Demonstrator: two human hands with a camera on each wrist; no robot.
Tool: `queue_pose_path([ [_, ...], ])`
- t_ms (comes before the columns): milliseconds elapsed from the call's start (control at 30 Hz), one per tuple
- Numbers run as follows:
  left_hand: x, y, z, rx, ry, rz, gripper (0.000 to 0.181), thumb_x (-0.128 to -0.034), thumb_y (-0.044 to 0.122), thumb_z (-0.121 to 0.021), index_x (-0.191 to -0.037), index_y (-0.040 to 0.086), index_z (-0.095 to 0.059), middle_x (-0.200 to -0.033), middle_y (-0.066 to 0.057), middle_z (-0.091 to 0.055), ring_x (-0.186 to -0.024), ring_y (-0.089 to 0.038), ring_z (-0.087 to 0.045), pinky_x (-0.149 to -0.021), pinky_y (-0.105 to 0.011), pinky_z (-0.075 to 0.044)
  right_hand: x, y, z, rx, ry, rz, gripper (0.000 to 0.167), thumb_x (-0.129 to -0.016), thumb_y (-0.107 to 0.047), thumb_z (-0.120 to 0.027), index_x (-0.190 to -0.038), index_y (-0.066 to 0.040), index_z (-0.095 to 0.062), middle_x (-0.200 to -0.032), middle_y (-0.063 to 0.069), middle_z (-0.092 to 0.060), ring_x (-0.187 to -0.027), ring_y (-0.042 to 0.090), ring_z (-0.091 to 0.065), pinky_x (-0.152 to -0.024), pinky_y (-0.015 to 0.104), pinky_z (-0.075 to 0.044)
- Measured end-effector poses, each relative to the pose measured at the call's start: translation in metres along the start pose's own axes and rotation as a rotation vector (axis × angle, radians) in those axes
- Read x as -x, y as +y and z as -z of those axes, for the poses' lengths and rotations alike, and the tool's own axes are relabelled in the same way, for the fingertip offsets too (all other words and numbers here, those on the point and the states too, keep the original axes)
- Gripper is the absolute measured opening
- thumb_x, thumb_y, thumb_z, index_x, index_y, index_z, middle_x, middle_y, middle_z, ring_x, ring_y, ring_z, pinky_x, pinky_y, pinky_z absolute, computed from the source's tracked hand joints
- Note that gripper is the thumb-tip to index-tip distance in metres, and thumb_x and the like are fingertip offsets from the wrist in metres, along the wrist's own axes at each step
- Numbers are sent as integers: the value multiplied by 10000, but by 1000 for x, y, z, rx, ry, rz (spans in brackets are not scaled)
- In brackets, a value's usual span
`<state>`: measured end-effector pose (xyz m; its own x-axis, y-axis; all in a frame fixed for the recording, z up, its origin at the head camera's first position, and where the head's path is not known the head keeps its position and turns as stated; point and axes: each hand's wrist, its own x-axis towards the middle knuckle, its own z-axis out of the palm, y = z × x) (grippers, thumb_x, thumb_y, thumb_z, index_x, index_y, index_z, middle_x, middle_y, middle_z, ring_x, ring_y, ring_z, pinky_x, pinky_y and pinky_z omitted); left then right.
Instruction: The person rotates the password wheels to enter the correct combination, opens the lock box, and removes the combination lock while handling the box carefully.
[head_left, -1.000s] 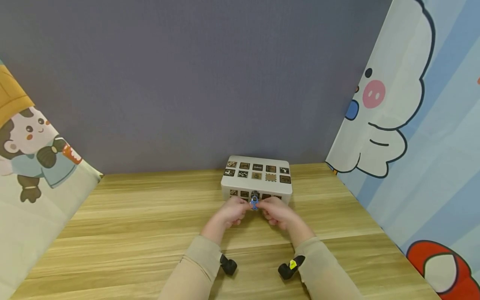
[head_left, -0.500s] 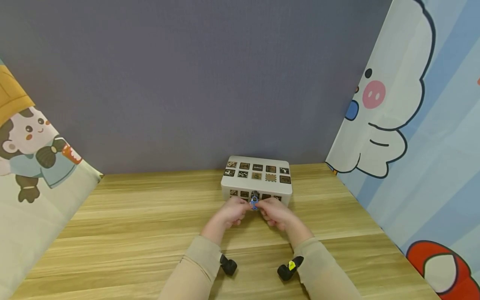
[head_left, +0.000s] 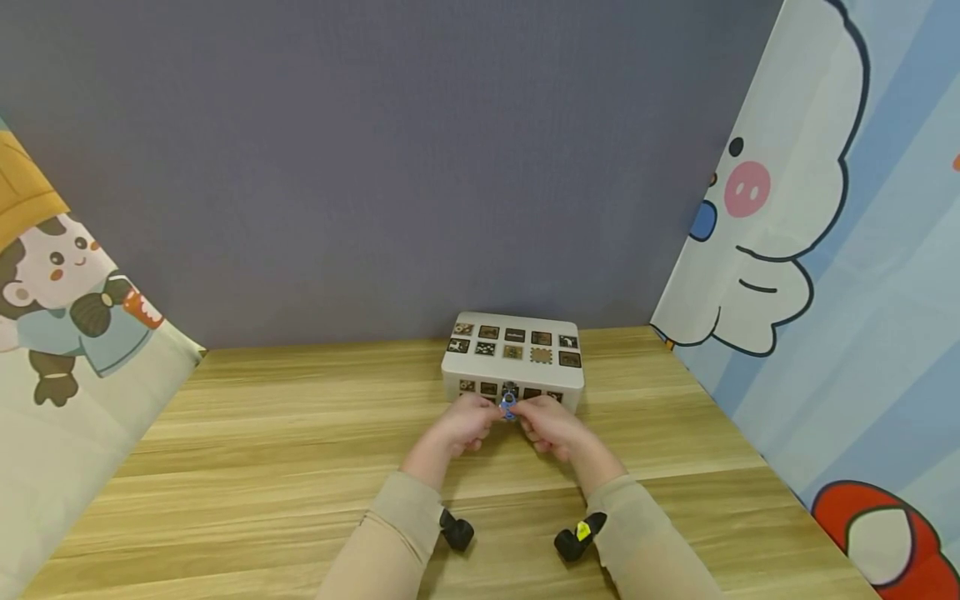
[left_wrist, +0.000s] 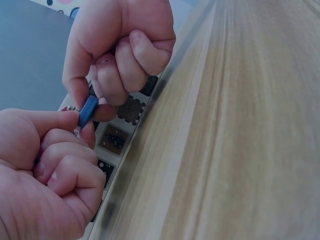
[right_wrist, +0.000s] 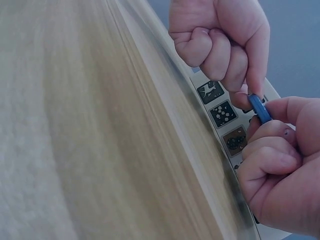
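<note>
Where a grey panel [head_left: 405, 175] rises along its far edge, the wood-grain bench [head_left: 262, 450] carries a white box [head_left: 501, 364] printed with rows of small, mostly dark square pictures; the box stands at that edge, right of its middle. In front of the box, the left hand [head_left: 467, 419] and right hand [head_left: 555, 423] face each other, each with thumb and forefinger clamped on a small blue piece [left_wrist: 88, 111], the other fingers curled. That piece is at the middle of the box's front, just below a metal clasp [head_left: 511, 387].
</note>
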<state>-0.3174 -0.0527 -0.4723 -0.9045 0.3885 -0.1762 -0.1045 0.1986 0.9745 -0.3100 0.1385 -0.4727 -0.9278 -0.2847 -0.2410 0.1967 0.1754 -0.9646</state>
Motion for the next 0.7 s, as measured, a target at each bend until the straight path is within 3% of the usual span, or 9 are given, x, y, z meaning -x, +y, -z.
queue_pose_path([
  [433,0,1,0,1,-5,4,283,-1015,155,-582,-1110,-89,-689,-527,77,-331,-445,-67,-298,-417,-212,-290,-1,0,0,-3,2,-10,273,-1011,-232,-546,-894,6,-611,-576,-46,-375,-454,74,-260,-405,213,-225],
  [700,1,2,0,6,-6,-1,290,-1014,153,-580,-1112,-99,-684,-528,77,-327,-445,-65,-293,-413,-209,-289,-1,0,-1,-10,0,-15,286,-1017,-239,-533,-812,-42,-559,-580,-47,-380,-453,71,-259,-401,210,-224],
])
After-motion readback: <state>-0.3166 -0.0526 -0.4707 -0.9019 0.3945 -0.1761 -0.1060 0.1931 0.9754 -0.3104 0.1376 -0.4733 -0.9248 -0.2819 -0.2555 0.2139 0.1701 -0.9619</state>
